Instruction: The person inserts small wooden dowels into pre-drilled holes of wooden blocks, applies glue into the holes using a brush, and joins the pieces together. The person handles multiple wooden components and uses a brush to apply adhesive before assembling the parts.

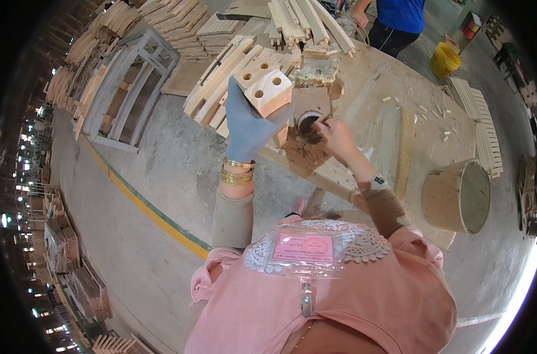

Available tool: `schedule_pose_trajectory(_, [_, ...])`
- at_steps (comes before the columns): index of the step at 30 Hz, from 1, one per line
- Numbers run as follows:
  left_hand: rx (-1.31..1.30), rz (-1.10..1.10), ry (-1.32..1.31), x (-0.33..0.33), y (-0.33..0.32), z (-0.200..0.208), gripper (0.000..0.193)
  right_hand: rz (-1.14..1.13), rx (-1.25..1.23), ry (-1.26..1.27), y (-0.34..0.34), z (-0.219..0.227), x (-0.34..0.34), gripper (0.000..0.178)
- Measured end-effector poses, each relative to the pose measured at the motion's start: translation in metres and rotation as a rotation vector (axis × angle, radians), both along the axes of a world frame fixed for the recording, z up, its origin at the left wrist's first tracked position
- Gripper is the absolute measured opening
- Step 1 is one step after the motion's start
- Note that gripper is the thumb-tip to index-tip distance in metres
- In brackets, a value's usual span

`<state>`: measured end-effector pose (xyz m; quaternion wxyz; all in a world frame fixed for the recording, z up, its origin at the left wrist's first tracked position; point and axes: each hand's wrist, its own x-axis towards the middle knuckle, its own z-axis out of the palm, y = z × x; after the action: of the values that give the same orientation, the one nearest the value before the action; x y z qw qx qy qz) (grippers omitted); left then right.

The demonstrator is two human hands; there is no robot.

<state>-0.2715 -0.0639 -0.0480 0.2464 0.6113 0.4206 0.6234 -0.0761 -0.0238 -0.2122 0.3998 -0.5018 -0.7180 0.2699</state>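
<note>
My left hand (246, 127), in a grey-blue glove with its thumb raised, grips two pale wooden blocks (272, 105) side by side. Round drilled holes show in their upper faces. To the right, my bare right hand (340, 141) pinches a thin stick (325, 118) over a small round pot (302, 125) with a pale rim and dark brown inside. The stick's lower end is hard to make out. Both hands are above the near edge of a dusty worktable (368, 88).
Wooden slats (212, 88) lie beyond my left hand, with more strips (306, 23) piled farther back. Short dowels (436, 112) are scattered at right, near a large bucket (445, 194). A grey wooden rack (130, 88) stands left. Across the table is a person in blue (401, 15).
</note>
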Motion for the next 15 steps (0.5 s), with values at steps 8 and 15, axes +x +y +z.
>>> schedule_pose_trajectory(8, [-0.019,0.027,0.04,0.002,-0.002,0.003,0.07,-0.027,-0.411,0.476,-0.015,0.005,0.01,0.024])
schedule_pose_trajectory(15, [0.011,0.012,-0.008,0.002,0.004,0.001,0.07,-0.119,-0.573,0.927,-0.012,0.003,0.037,0.018])
